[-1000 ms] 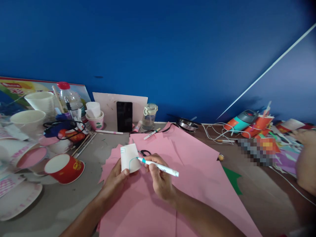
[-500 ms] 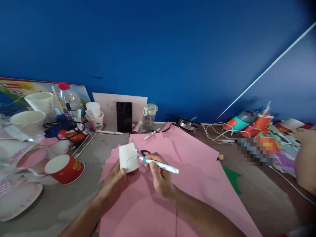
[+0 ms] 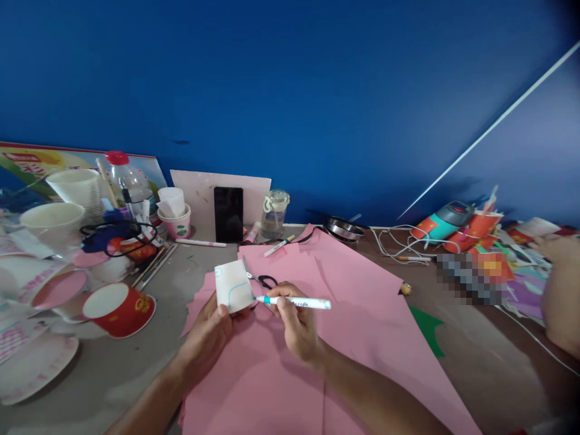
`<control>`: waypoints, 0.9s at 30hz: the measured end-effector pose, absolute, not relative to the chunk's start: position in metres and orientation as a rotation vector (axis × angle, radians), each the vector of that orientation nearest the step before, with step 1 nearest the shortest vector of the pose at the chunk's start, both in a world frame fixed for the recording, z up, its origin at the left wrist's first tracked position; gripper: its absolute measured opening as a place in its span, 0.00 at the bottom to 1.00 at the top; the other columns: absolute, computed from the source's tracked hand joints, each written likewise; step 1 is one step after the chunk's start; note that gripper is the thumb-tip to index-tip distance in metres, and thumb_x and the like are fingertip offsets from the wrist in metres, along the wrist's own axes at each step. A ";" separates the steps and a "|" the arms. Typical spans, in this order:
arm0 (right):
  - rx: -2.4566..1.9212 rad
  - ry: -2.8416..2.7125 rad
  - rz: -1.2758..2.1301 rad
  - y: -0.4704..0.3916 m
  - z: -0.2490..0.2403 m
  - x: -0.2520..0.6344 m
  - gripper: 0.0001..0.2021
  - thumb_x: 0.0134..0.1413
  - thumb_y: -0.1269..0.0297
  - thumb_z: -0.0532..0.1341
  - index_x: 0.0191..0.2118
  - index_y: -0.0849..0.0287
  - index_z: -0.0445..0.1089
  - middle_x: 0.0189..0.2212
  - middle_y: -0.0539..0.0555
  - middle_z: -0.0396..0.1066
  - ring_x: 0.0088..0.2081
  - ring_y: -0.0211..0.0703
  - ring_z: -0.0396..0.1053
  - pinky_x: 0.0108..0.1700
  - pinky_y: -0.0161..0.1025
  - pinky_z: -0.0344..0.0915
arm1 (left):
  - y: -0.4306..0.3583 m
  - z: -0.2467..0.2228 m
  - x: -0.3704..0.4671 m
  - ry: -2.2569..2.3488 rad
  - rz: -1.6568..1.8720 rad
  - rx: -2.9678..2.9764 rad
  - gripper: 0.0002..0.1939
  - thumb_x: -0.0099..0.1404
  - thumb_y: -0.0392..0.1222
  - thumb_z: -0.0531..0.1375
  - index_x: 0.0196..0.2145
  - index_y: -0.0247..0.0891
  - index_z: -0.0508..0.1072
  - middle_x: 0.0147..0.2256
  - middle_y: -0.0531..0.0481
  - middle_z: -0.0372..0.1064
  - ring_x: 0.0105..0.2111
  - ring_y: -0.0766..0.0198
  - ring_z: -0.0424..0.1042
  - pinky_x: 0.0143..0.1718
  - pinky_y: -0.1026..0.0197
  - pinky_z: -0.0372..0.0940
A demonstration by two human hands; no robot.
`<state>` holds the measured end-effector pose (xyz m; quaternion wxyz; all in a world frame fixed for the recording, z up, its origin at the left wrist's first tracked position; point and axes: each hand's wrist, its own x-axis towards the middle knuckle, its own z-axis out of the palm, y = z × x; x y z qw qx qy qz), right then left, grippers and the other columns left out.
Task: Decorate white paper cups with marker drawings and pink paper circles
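A white paper piece (image 3: 233, 285) with teal lines drawn on it is tilted up in my left hand (image 3: 214, 325), the thumb on its near face and the fingers behind. Whether it is a flat card or part of a cup, I cannot tell. Gripped in my right hand (image 3: 296, 326) is a white acrylic marker (image 3: 306, 302) with a teal end, its tip close to the paper's right edge. Just beyond the hands, black-handled scissors (image 3: 267, 281) lie on pink paper sheets (image 3: 362, 326), partly hidden by the white piece.
Paper cups, a red cup (image 3: 118, 309) and a bottle (image 3: 129, 181) crowd the left. A phone (image 3: 228, 214) leans upright at the back beside a glass jar (image 3: 274, 214). Cables, craft scraps and another person's arm (image 3: 562, 296) are on the right.
The white piece has shifted slightly left and turned a little. The marker's tip has moved down from the drawn line toward the lower right edge. More of the scissors shows.
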<state>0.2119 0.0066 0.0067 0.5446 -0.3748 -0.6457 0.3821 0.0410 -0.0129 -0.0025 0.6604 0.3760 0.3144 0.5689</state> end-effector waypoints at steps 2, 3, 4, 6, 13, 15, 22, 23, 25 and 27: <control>-0.844 -1.488 0.950 0.007 0.007 0.212 0.14 0.66 0.55 0.50 0.37 0.56 0.68 0.24 0.49 0.59 0.25 0.39 0.59 0.29 0.39 0.60 | -0.013 -0.003 0.041 0.715 1.297 0.852 0.19 0.64 0.56 0.57 0.41 0.37 0.73 0.38 0.44 0.68 0.38 0.56 0.64 0.42 0.57 0.60; -0.828 -1.460 0.967 0.007 0.007 0.212 0.13 0.66 0.55 0.50 0.38 0.56 0.68 0.24 0.49 0.59 0.25 0.38 0.58 0.29 0.38 0.60 | -0.013 -0.004 0.041 0.714 1.297 0.853 0.18 0.65 0.55 0.57 0.42 0.38 0.72 0.38 0.44 0.68 0.38 0.57 0.64 0.42 0.57 0.59; -0.819 -1.432 0.971 0.007 0.008 0.212 0.13 0.66 0.56 0.50 0.40 0.55 0.68 0.25 0.48 0.60 0.25 0.38 0.58 0.29 0.38 0.60 | -0.013 -0.004 0.041 0.713 1.298 0.852 0.18 0.65 0.55 0.57 0.42 0.38 0.72 0.38 0.45 0.68 0.39 0.57 0.64 0.43 0.56 0.59; -0.803 -1.383 0.963 0.007 0.010 0.212 0.12 0.65 0.56 0.51 0.43 0.55 0.67 0.28 0.49 0.62 0.26 0.38 0.60 0.30 0.37 0.62 | -0.013 -0.005 0.041 0.710 1.294 0.843 0.18 0.65 0.55 0.57 0.43 0.39 0.72 0.38 0.45 0.68 0.40 0.57 0.64 0.44 0.55 0.59; -0.827 -1.356 0.975 0.011 0.011 0.211 0.16 0.66 0.56 0.49 0.55 0.54 0.61 0.38 0.54 0.70 0.30 0.38 0.68 0.33 0.39 0.68 | -0.012 -0.005 0.041 0.699 1.280 0.786 0.20 0.63 0.57 0.58 0.43 0.39 0.72 0.39 0.45 0.69 0.39 0.56 0.65 0.44 0.54 0.61; -0.844 -1.333 0.980 0.014 0.009 0.211 0.18 0.67 0.56 0.47 0.58 0.55 0.58 0.35 0.53 0.71 0.25 0.36 0.65 0.30 0.38 0.68 | -0.011 -0.005 0.039 0.697 1.267 0.761 0.21 0.62 0.57 0.59 0.45 0.39 0.72 0.40 0.44 0.70 0.40 0.55 0.66 0.44 0.53 0.62; -0.950 -1.509 0.768 0.027 -0.003 0.217 0.17 0.66 0.58 0.50 0.56 0.55 0.62 0.36 0.55 0.70 0.29 0.38 0.66 0.32 0.37 0.67 | -0.009 -0.006 0.037 0.759 1.285 0.714 0.20 0.60 0.54 0.62 0.46 0.41 0.71 0.40 0.45 0.71 0.41 0.55 0.68 0.45 0.53 0.64; -0.966 -1.532 0.715 0.030 -0.005 0.217 0.17 0.66 0.59 0.50 0.56 0.55 0.62 0.38 0.56 0.70 0.31 0.39 0.67 0.34 0.39 0.67 | -0.008 -0.006 0.038 0.790 1.277 0.713 0.21 0.59 0.53 0.64 0.47 0.41 0.70 0.42 0.44 0.72 0.42 0.54 0.69 0.46 0.53 0.63; -0.996 -1.583 0.603 0.034 -0.007 0.219 0.17 0.66 0.62 0.49 0.58 0.56 0.61 0.38 0.57 0.72 0.34 0.42 0.69 0.37 0.41 0.67 | -0.008 -0.006 0.039 0.869 1.279 0.729 0.25 0.57 0.50 0.66 0.50 0.40 0.69 0.45 0.43 0.71 0.44 0.52 0.69 0.48 0.52 0.63; -1.031 -1.697 0.507 0.038 -0.007 0.221 0.17 0.64 0.67 0.49 0.57 0.56 0.62 0.34 0.55 0.74 0.35 0.44 0.70 0.41 0.44 0.66 | -0.007 -0.006 0.041 0.963 1.303 0.770 0.27 0.53 0.49 0.68 0.49 0.40 0.70 0.46 0.43 0.72 0.46 0.52 0.69 0.49 0.53 0.62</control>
